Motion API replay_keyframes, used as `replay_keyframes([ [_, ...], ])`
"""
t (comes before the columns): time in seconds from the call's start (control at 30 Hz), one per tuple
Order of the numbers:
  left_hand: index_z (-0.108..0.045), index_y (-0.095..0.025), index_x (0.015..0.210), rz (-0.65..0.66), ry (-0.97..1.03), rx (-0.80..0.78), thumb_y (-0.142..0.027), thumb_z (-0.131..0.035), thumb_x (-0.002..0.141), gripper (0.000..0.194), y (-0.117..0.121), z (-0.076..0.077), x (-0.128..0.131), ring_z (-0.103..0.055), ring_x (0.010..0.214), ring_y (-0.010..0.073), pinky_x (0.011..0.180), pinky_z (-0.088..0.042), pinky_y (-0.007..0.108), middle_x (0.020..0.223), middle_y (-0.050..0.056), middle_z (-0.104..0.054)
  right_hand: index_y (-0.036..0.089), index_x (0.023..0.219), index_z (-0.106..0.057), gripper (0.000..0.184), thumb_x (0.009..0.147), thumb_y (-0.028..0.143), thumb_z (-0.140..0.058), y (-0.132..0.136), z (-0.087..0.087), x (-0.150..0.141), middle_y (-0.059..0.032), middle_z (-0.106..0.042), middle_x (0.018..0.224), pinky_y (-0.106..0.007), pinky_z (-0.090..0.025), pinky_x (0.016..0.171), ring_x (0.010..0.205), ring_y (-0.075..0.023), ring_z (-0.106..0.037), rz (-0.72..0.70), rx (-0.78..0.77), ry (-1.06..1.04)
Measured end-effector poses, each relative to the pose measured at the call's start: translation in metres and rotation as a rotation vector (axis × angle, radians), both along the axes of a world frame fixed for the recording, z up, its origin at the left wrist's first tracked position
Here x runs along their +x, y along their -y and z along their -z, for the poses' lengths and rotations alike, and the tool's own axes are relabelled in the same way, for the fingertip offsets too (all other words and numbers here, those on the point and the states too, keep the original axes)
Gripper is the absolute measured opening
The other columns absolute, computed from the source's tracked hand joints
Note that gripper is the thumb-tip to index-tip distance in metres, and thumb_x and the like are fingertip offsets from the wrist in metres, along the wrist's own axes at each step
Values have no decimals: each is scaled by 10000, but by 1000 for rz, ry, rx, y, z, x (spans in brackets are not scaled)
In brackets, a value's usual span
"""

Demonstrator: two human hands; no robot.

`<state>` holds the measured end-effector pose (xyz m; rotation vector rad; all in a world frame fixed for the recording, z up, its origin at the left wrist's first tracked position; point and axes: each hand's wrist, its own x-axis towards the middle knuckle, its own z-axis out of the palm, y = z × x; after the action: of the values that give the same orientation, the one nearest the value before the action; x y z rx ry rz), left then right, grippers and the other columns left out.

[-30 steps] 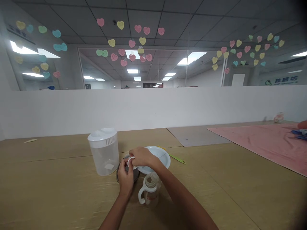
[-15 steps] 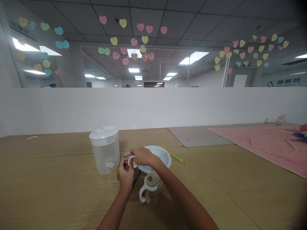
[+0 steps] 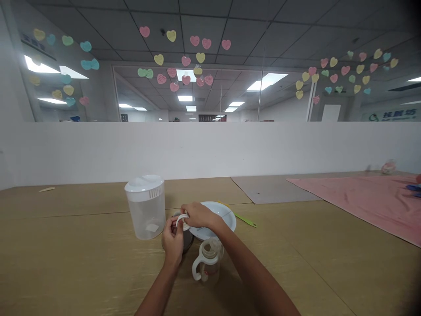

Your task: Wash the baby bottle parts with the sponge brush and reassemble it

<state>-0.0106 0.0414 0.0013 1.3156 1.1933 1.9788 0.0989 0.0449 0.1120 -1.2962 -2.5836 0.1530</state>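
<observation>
Above a dark grey round dish [image 3: 187, 242], both hands meet on a small white bottle collar [image 3: 181, 219] with a curved rim. My left hand [image 3: 173, 240] grips it from the near left side, fingers closed. From the right and above, my right hand [image 3: 197, 215] pinches the same collar; its fingertips are partly hidden. A clear bottle [image 3: 209, 267] with a white curved handle [image 3: 196, 268] stands upright and uncapped close to my right forearm. Beside its mouth is a clear rounded piece [image 3: 217, 248], partly hidden by that forearm.
A clear plastic bucket [image 3: 146, 215] with a white lid stands left of the hands. Behind my right hand lies a pale blue-white basin [image 3: 228, 219], a green-and-yellow strip-like utensil [image 3: 246, 220] beside it. A pink cloth [image 3: 358, 197] covers the table's right side; a white wall [image 3: 210, 149] rises behind.
The camera view has shifted slightly, so everything sits a little lower and further right. Both hands stay on the white collar with barely visible finger movement.
</observation>
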Motion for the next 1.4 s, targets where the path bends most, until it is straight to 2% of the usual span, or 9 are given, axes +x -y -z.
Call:
replay_keyframes([
  [0.17,-613,-151,775,-44,-30,24,-517,-581,695,376,-2,0,-1,-586,627,155,594,-465,249,702,45,-651,161,964,-549,222,758,217,-490,1,0,2,-22,-627,778,-163,-338,406,429,-60,-495,-26,-160,-52],
  [0.3,-626,-139,842,17,-49,48,-469,-580,728,352,-2,3,0,-603,725,167,677,-483,265,804,65,-658,166,948,-548,209,743,194,-512,-8,3,11,-8,-599,782,-158,-351,389,417,-48,-477,-44,-206,-123],
  [0.4,-609,-148,899,53,-101,82,-420,-571,755,310,-2,6,3,-606,788,170,734,-485,279,863,66,-643,179,926,-559,206,722,163,-538,-16,10,21,10,-584,761,-166,-393,452,515,-73,-527,-98,-208,-198],
  [0.57,-554,-165,893,18,-273,210,-299,-568,759,190,-1,7,6,-597,808,165,763,-486,297,863,48,-606,174,913,-572,185,733,130,-566,-10,37,37,-15,-624,846,-238,-436,689,773,-131,-568,-104,112,-379],
  [0.73,-517,-188,814,-91,-564,380,-181,-485,785,43,7,3,11,-561,777,156,725,-474,286,791,17,-564,168,916,-584,166,759,120,-560,6,64,56,-59,-622,884,-315,-428,762,860,-190,-545,-101,437,-307],
  [0.9,-471,-185,863,-205,-687,548,-119,-430,807,96,10,1,17,-541,794,145,730,-467,262,801,25,-544,179,900,-600,137,795,134,-525,10,69,64,-68,-600,851,-330,-419,789,855,-194,-511,-170,690,-335],
  [1.07,-441,-182,836,-273,-718,654,-65,-409,784,132,7,1,21,-538,786,144,706,-472,257,799,36,-525,174,872,-610,147,836,168,-467,14,66,63,-61,-577,762,-325,-412,756,790,-185,-491,-169,803,-344],
  [1.2,-418,-187,774,-279,-755,651,-44,-401,758,145,7,2,25,-533,778,152,685,-476,277,796,42,-509,169,848,-620,186,843,167,-434,19,65,62,-58,-576,705,-316,-400,709,766,-190,-488,-156,862,-369],
  [1.4,-454,-166,868,-297,-749,675,-119,-408,802,93,8,3,20,-548,796,163,673,-489,291,827,57,-521,176,871,-625,223,794,86,-436,25,64,55,-55,-631,752,-322,-400,707,767,-189,-502,-141,811,-407],
])
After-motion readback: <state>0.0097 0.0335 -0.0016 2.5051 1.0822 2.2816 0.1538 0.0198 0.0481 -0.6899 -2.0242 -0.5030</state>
